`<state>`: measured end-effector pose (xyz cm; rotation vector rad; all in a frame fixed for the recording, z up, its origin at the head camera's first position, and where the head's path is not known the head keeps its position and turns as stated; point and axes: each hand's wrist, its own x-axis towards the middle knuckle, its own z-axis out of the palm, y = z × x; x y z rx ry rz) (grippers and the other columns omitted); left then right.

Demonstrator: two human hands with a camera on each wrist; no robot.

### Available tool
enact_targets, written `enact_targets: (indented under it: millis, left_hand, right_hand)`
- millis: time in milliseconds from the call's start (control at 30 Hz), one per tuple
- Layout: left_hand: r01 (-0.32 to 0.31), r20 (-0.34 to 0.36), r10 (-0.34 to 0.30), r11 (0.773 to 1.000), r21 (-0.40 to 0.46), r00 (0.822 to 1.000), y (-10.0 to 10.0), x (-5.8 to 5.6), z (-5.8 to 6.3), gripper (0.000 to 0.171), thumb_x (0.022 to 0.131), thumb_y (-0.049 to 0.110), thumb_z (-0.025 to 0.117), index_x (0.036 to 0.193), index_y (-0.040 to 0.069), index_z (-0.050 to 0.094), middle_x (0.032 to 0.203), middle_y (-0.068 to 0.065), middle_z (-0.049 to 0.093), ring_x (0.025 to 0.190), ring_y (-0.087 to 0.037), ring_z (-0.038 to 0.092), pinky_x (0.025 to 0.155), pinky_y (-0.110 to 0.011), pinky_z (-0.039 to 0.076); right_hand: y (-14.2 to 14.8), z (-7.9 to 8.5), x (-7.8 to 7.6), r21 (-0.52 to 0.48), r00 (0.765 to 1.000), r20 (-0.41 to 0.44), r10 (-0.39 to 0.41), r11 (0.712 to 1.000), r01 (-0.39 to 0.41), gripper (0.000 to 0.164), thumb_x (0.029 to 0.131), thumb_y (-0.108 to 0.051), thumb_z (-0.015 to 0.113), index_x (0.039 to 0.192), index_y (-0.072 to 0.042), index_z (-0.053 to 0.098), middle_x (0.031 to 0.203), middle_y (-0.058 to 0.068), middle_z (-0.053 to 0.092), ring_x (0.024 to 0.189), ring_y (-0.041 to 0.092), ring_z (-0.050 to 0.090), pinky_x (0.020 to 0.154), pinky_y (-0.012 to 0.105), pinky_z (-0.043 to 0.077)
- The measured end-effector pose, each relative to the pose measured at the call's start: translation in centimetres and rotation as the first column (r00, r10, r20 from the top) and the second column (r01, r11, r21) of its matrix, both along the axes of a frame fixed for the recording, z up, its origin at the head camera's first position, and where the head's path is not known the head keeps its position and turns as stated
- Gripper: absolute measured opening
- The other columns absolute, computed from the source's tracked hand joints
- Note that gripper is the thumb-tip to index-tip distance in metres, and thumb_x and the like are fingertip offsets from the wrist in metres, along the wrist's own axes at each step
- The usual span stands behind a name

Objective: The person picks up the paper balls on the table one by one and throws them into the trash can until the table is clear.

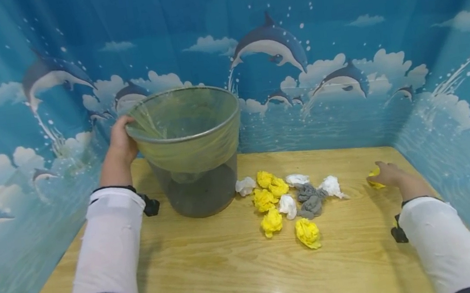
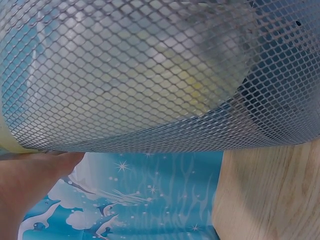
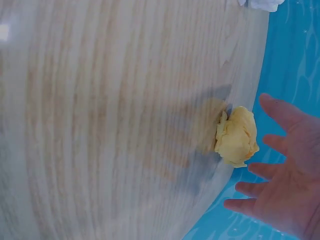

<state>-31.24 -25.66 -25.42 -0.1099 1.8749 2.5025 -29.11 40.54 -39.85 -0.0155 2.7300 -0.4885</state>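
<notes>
My left hand (image 1: 122, 140) grips the rim of a dark mesh wastebasket (image 1: 199, 195) at its left side, thumb over the edge. A translucent yellow bin liner (image 1: 192, 154) lines the basket and folds over the rim. Through the mesh in the left wrist view, a yellow patch shows faintly inside the liner (image 2: 150, 90). At the table's right side, my right hand (image 1: 394, 177) is over a crumpled yellow paper ball (image 3: 237, 137). Its fingers are spread beside the ball in the right wrist view, holding nothing.
Right of the wastebasket lie several crumpled balls: yellow ones (image 1: 272, 222), white ones (image 1: 287, 207) and grey crumpled pieces (image 1: 310, 200). They rest on a wooden table (image 1: 214, 266). A blue dolphin-print curtain (image 1: 186, 35) encloses the back and both sides.
</notes>
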Motion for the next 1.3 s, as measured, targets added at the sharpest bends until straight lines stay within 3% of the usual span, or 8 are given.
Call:
enact_targets:
  millis: [167,300,400,600,767,1000,1133,1300]
  left_hand:
    - [-0.003,0.005,0.003,1.000,0.010,1.000,0.0,-0.2,0.1,0.075,0.099,0.030,0.032,0.152,0.029,-0.020,0.161,0.016,-0.012,0.149,-0.007,0.002,0.115,-0.026,0.016]
    - [-0.021,0.017,0.020,0.999,0.033,1.000,-0.3,-0.2,0.1,0.076,0.099,0.030,0.033,0.151,0.030,-0.022,0.160,0.017,-0.016,0.149,-0.008,-0.003,0.118,-0.027,0.011]
    - [-0.012,0.027,0.011,0.999,0.037,1.000,-0.4,-0.1,0.0,0.075,0.099,0.030,0.032,0.150,0.031,-0.023,0.160,0.017,-0.017,0.149,-0.007,-0.004,0.119,-0.027,0.008]
    - [0.000,0.037,-0.003,0.998,0.059,0.999,-0.4,0.0,-0.4,0.073,0.099,0.029,0.032,0.153,0.031,-0.016,0.162,0.016,-0.002,0.149,-0.007,0.009,0.118,-0.025,0.014]
    - [-0.001,0.027,0.000,1.000,0.023,1.000,-0.3,-0.2,-0.5,0.076,0.098,0.029,0.033,0.151,0.030,-0.021,0.161,0.015,-0.015,0.150,-0.008,-0.003,0.119,-0.027,0.011]
    - [-0.011,0.023,0.010,1.000,0.015,1.000,-0.2,-0.2,-0.3,0.073,0.099,0.029,0.032,0.153,0.028,-0.016,0.162,0.015,-0.010,0.149,-0.008,0.001,0.117,-0.026,0.014]
    - [-0.016,0.022,0.016,1.000,-0.002,1.000,0.1,-0.2,-0.3,0.078,0.098,0.029,0.033,0.151,0.028,-0.023,0.159,0.015,-0.022,0.149,-0.010,-0.010,0.119,-0.029,0.009]
    - [-0.007,0.026,0.007,1.000,-0.005,1.000,0.2,-0.2,-0.2,0.078,0.098,0.029,0.033,0.150,0.030,-0.024,0.158,0.015,-0.026,0.149,-0.009,-0.010,0.118,-0.029,0.011]
  right_hand:
    - [-0.1,-0.2,0.1,0.005,1.000,-0.010,0.022,1.000,-0.022,0.083,0.097,-0.033,0.050,0.141,0.025,0.010,0.135,0.054,0.016,0.124,0.068,0.018,0.102,0.071,0.025]
    - [-0.6,0.2,0.3,0.021,0.998,-0.019,0.063,0.998,-0.062,0.079,0.097,-0.031,0.050,0.138,0.027,0.017,0.133,0.052,0.025,0.122,0.066,0.026,0.102,0.068,0.029]
    - [-0.7,0.3,0.3,0.032,0.996,-0.006,0.087,0.996,-0.086,0.076,0.097,-0.029,0.050,0.136,0.028,0.019,0.132,0.052,0.027,0.122,0.066,0.028,0.101,0.067,0.030]
    - [0.2,-0.5,-0.1,0.011,0.997,0.041,0.069,0.997,-0.070,0.082,0.096,-0.036,0.053,0.139,0.025,0.018,0.135,0.051,0.024,0.124,0.066,0.026,0.101,0.069,0.029]
    - [1.1,-1.6,-0.7,-0.020,0.997,0.043,0.066,0.998,-0.065,0.092,0.092,-0.050,0.056,0.141,0.020,0.020,0.136,0.049,0.024,0.124,0.065,0.025,0.101,0.069,0.028]
    - [0.0,-1.3,-0.1,-0.044,0.998,0.048,0.029,0.999,-0.027,0.078,0.095,-0.026,0.054,0.139,0.025,0.016,0.135,0.052,0.020,0.124,0.067,0.022,0.102,0.070,0.025]
    - [-0.4,-1.6,0.2,-0.033,0.999,0.042,0.016,0.999,-0.015,0.071,0.097,-0.022,0.050,0.139,0.024,0.016,0.135,0.052,0.021,0.124,0.066,0.023,0.102,0.069,0.026]
    - [-0.5,-1.7,0.3,-0.028,1.000,0.017,0.022,0.999,-0.022,0.068,0.096,-0.020,0.050,0.139,0.023,0.021,0.136,0.051,0.024,0.124,0.065,0.026,0.102,0.069,0.028]
